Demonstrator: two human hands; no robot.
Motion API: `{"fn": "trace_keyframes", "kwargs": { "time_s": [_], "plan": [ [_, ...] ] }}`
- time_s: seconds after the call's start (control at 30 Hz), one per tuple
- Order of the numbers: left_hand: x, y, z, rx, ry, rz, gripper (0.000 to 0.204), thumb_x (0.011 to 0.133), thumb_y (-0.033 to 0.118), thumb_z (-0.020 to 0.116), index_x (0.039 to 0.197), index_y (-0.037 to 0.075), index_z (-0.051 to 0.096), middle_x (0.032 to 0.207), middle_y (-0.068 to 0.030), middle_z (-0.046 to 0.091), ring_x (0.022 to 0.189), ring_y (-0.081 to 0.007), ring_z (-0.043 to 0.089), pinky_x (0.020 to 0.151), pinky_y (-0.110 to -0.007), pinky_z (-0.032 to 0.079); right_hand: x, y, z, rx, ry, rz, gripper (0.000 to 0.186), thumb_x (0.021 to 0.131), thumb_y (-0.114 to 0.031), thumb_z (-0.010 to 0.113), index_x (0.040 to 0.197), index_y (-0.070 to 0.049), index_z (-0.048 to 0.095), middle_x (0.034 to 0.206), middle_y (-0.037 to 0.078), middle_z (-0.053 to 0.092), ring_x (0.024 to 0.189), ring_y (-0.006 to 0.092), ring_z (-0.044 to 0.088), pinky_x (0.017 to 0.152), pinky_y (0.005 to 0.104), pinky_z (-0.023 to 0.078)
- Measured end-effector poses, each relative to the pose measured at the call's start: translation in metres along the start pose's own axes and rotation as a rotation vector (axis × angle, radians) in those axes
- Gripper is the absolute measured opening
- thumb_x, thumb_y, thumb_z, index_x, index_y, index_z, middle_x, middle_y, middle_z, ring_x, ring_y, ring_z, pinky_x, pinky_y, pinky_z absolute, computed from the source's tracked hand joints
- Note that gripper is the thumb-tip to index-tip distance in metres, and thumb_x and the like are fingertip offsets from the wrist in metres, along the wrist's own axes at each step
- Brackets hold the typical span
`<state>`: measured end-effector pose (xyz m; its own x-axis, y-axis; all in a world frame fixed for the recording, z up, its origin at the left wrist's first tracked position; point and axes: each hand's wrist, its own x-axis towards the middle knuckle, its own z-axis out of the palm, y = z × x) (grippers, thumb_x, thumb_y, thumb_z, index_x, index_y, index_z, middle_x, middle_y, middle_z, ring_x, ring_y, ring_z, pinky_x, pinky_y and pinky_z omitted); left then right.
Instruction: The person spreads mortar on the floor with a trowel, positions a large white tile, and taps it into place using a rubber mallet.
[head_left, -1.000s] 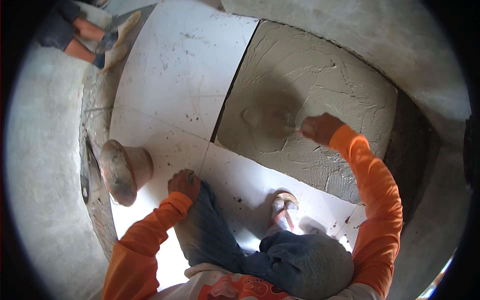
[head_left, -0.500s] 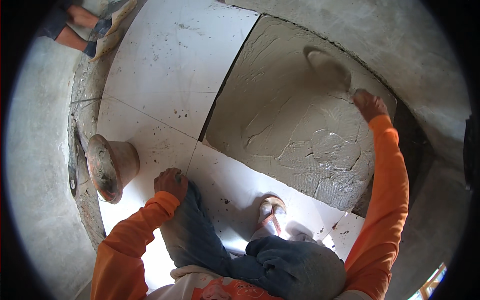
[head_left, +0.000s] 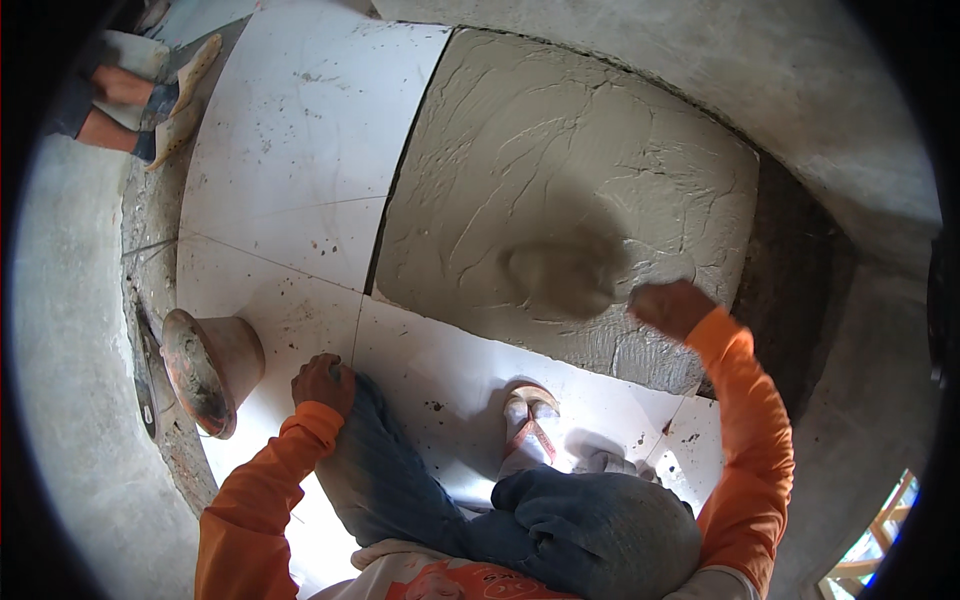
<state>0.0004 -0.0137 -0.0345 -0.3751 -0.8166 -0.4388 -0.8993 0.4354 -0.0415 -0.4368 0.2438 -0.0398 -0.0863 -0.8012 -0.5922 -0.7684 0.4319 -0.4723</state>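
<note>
My right hand [head_left: 675, 308] is closed round the handle end of a trowel [head_left: 565, 270]. The trowel's blade is smeared by motion and lies over the lower middle of a wide, squarish layer of wet grey mortar [head_left: 500, 130]. Curved stroke marks and ridges run across the mortar, with a rougher, shinier patch near its close edge. On my bent left knee rests my left hand [head_left: 324, 384], holding nothing, its fingers loosely bent.
White floor tiles [head_left: 290, 140] spotted with mortar lie left of and nearer than the mortar. A tilted bucket [head_left: 232, 350] with grey residue stands left. Another person's feet [head_left: 165, 120] are at the upper left. Concrete walls [head_left: 860, 130] border the area, with a dark gap [head_left: 790, 260] at right.
My right hand and the trowel have swept from the far right of the mortar down and left toward me. The view has shifted slightly; my left hand stays on the knee.
</note>
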Motion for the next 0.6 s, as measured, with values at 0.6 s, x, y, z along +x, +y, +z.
{"fn": "trace_keyframes", "kwargs": {
  "time_s": [0.6],
  "plan": [
    [-0.004,0.005,0.006,0.058,0.057,0.047,0.024,0.077,0.027,0.053,0.09,0.008,0.062,0.096,-0.0085,0.061,0.091,-0.0292,0.056,0.082,-0.041,0.043,0.032,0.113,-0.111,0.409,0.466,0.68,0.048,0.078,-0.055,0.053,0.097,-0.013,0.066,0.077,0.015,0.065,0.08,0.0264,0.064,0.071,0.0373,0.051]
  ]
}}
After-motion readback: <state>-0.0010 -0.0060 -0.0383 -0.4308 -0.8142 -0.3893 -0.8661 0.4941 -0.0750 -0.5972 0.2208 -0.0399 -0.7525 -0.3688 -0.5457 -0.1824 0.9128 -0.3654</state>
